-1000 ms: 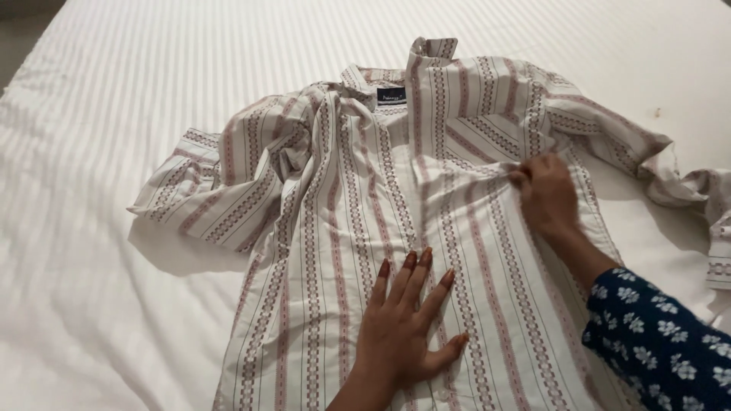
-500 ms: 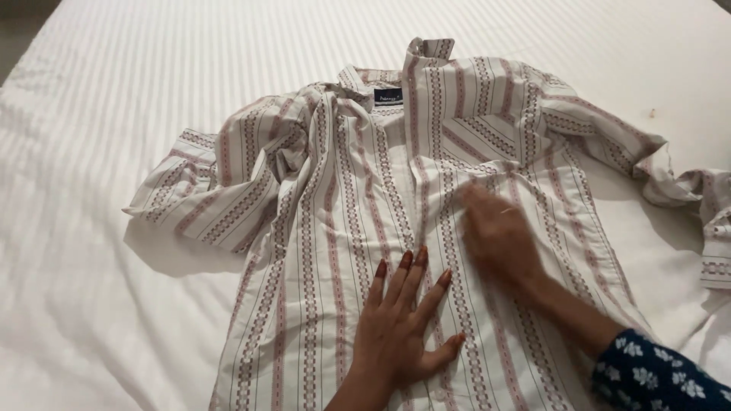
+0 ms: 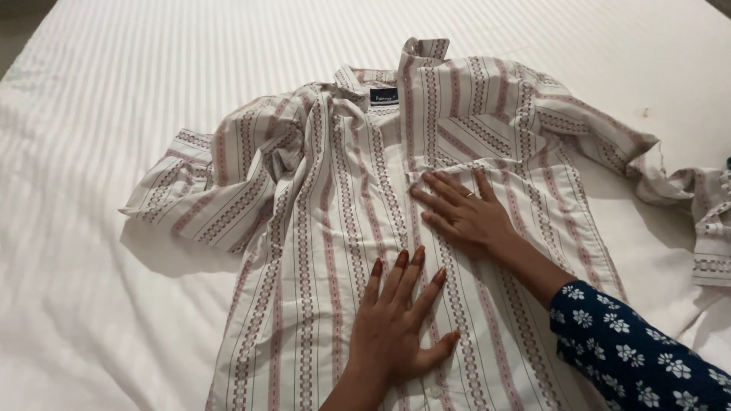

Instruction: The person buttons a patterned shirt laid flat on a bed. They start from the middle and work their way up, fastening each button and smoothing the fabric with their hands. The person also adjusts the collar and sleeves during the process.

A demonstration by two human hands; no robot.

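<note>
A cream shirt (image 3: 320,228) with reddish patterned stripes lies front up, spread across a white bed. Its left sleeve (image 3: 198,190) is folded in beside the body; its right sleeve (image 3: 685,198) trails off toward the right edge. My left hand (image 3: 396,327) rests flat on the lower front of the shirt, fingers spread, nails painted dark red. My right hand (image 3: 461,209) lies flat on the chest area near the button placket, fingers pointing left, a ring on one finger. My right forearm wears a dark blue floral sleeve (image 3: 640,358). Neither hand grips anything.
The white bedsheet (image 3: 114,99) with fine woven stripes covers the whole surface around the shirt. A dark label (image 3: 384,97) sits inside the collar at the top. The bed's corner shows at the upper left.
My right hand slid from the shirt's right shoulder area leftward and down to the centre of the chest, flattening the fabric. My left hand stayed pressed in place.
</note>
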